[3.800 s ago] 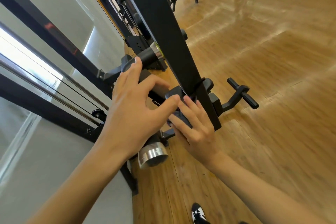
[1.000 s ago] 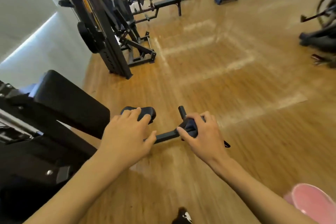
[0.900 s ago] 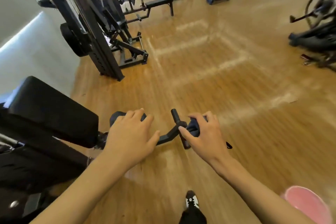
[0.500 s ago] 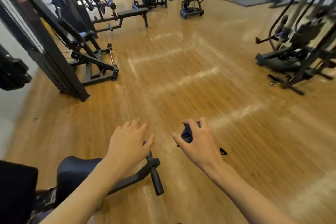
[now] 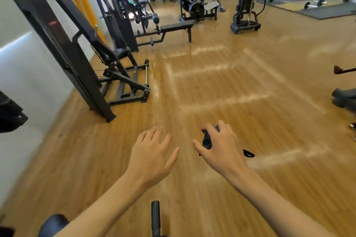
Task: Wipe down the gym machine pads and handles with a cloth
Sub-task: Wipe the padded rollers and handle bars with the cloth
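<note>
Cloth (image 5: 207, 140): dark, soft, bunched; gripped in the right hand (image 5: 221, 149), tucked under the curled fingers (image 5: 212, 130) and against the palm, with the thumb stretched out to the left of it; held in the air above the floor, clear of any machine. Most of the cloth is hidden by the hand. A thin black loop (image 5: 248, 153) is seen projecting past the outer edge of that hand; whether it belongs to the cloth cannot be told. Left hand (image 5: 152, 157): seen from the back, fingers loose and slightly spread, nothing held, placed just beside the right hand and apart from it. Handle (image 5: 155, 217): black, cylindrical, matt grip, upright at the bottom edge between the forearms, its lower end cut off by the frame; touched by neither hand. Pad (image 5: 52, 224): dark, rounded, smooth, partly covered by the left forearm and cut off at the lower left. Floor (image 5: 221, 86): glossy wood planks, marked with pale streaks of reflected light. Black steel machine frame (image 5: 77, 57): stood at the left by the wall; flat bench (image 5: 177, 25) beyond it; farther equipment blurred
</note>
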### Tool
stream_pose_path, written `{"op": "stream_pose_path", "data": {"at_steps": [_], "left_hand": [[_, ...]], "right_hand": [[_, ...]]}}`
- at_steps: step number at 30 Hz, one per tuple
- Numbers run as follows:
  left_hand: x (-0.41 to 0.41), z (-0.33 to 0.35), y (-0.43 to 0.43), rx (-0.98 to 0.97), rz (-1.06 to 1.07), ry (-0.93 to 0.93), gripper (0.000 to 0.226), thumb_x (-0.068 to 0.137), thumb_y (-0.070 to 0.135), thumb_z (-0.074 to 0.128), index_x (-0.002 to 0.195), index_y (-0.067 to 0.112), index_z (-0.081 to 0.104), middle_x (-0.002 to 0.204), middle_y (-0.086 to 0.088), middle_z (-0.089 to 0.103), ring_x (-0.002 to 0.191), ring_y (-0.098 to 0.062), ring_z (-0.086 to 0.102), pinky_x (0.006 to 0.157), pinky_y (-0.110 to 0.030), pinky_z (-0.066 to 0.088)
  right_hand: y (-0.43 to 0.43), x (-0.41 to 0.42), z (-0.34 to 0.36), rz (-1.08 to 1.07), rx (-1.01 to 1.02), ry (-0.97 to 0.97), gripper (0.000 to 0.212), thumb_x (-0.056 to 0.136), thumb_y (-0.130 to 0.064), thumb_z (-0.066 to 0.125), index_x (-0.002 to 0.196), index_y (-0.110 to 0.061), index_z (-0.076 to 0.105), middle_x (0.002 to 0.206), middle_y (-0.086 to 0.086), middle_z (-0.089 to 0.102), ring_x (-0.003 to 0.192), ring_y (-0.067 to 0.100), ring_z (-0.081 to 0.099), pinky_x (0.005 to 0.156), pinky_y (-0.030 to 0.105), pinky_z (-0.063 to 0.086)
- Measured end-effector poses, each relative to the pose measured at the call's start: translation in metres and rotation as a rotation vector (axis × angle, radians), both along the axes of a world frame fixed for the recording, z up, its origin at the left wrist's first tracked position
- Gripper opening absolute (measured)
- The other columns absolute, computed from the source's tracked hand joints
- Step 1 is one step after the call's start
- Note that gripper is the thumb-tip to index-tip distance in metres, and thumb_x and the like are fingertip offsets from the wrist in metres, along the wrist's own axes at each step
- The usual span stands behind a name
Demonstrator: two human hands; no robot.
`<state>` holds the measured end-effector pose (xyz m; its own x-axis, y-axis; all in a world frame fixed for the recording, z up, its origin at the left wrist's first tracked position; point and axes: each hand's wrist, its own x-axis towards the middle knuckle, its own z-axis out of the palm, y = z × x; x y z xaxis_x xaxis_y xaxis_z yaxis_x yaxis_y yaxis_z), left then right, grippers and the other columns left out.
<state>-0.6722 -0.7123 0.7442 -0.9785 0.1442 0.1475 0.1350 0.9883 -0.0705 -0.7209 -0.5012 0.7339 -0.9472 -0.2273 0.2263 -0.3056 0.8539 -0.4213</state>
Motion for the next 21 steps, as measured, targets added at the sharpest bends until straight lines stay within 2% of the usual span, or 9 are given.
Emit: {"op": "stream_pose_path", "data": {"at_steps": [2,4,7,12,21], "left_hand": [[-0.034,0.007,-0.003,-0.028,0.071,0.049,0.059,0.103,0.057,0.035,0.121,0.017,0.073,0.132,-0.012,0.068,0.124,-0.03,0.062,0.103,-0.044,0.048],[-0.066,0.015,-0.014,-0.001,0.156,0.02,0.059,0.103,0.058,0.036,0.122,0.016,0.073,0.133,-0.012,0.068,0.125,-0.031,0.062,0.104,-0.045,0.048],[-0.105,0.022,-0.035,-0.01,0.294,0.063,0.06,0.102,0.059,0.036,0.123,0.016,0.073,0.131,-0.012,0.069,0.122,-0.032,0.064,0.102,-0.045,0.05],[-0.176,0.011,-0.097,0.032,0.492,0.089,0.065,0.103,0.061,0.031,0.124,0.016,0.072,0.128,-0.011,0.07,0.118,-0.031,0.065,0.1,-0.046,0.052],[-0.329,-0.001,-0.235,0.064,0.723,0.107,0.058,0.098,0.055,0.038,0.115,0.015,0.075,0.121,-0.011,0.073,0.112,-0.031,0.068,0.093,-0.046,0.055]], "right_hand": [[-0.002,-0.052,0.012,0.097,0.052,0.0,0.047,0.091,-0.068,0.048,0.117,-0.031,0.06,0.099,-0.008,0.042,0.098,0.015,0.045,0.083,0.031,0.046],[-0.012,-0.099,0.021,0.181,0.111,0.015,0.044,0.091,-0.067,0.05,0.115,-0.032,0.06,0.096,-0.01,0.04,0.095,0.013,0.043,0.078,0.028,0.043],[-0.045,-0.167,0.031,0.309,0.098,-0.014,0.041,0.093,-0.065,0.052,0.119,-0.034,0.058,0.095,-0.012,0.04,0.095,0.011,0.043,0.078,0.028,0.044],[-0.139,-0.27,0.029,0.464,-0.013,-0.009,0.043,0.091,-0.063,0.059,0.121,-0.032,0.059,0.098,-0.011,0.045,0.098,0.011,0.047,0.084,0.031,0.049],[-0.315,-0.458,0.008,0.642,0.046,-0.133,0.048,0.091,-0.068,0.055,0.126,-0.036,0.057,0.102,-0.013,0.046,0.104,0.01,0.048,0.086,0.031,0.051]]}}
